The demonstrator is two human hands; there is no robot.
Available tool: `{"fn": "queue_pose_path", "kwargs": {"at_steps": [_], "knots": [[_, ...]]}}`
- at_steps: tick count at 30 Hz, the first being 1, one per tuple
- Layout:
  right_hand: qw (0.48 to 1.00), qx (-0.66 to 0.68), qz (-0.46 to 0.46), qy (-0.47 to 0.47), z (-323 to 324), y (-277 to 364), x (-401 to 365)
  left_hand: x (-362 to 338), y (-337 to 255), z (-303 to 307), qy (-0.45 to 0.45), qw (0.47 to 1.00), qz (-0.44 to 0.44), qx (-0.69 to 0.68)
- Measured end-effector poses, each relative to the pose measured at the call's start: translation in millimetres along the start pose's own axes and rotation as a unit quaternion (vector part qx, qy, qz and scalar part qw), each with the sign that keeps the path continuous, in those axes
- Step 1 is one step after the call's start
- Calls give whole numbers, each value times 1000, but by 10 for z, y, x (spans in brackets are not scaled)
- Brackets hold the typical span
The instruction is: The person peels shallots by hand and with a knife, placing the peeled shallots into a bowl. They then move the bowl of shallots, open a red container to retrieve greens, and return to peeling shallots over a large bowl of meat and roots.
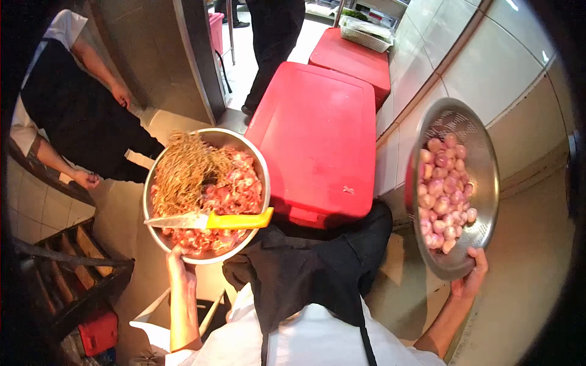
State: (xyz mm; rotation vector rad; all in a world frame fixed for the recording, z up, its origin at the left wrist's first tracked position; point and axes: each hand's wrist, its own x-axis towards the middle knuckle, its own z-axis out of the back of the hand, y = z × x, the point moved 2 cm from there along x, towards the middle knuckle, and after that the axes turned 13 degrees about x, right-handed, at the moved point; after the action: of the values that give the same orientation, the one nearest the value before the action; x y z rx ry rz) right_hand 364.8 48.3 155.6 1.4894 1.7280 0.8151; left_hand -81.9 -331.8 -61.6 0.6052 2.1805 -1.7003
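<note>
My left hand (181,268) grips the near rim of a round metal bowl (267,177). Red, glistening chunks that look like raw meat (235,192) fill the bowl, and a tangled brown stringy bundle (186,168) lies on top at the far left. Across the bowl rests a knife (210,221), its yellow handle pointing right and its blade left. On the other side, my right hand (473,271) is closed on the lower rim of a metal colander (485,177), which is tilted. Peeled pink shallots (445,189) are piled inside it. Parts of both hands' fingers are hidden beneath the vessels.
Ahead of me stands a large red lidded box (323,134), with a second red box (354,61) behind it carrying a white basket (366,33). A tiled wall (506,55) runs along the right. Another person (73,104) stands at the left, near a dark slatted rack (73,262).
</note>
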Motion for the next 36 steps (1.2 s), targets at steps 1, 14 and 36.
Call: {"fn": "queue_pose_path", "kwargs": {"at_steps": [1,14,36], "knots": [[999,-11,-3,38,-22,85,5,-80,-44,-40,6,1000,2,2],[969,3,-114,218,-1684,-1274,-1215,515,-695,46,251,963,21,94],[952,52,-180,242,-2875,-3607,1262,677,-949,-83,366,908,-20,202]]}}
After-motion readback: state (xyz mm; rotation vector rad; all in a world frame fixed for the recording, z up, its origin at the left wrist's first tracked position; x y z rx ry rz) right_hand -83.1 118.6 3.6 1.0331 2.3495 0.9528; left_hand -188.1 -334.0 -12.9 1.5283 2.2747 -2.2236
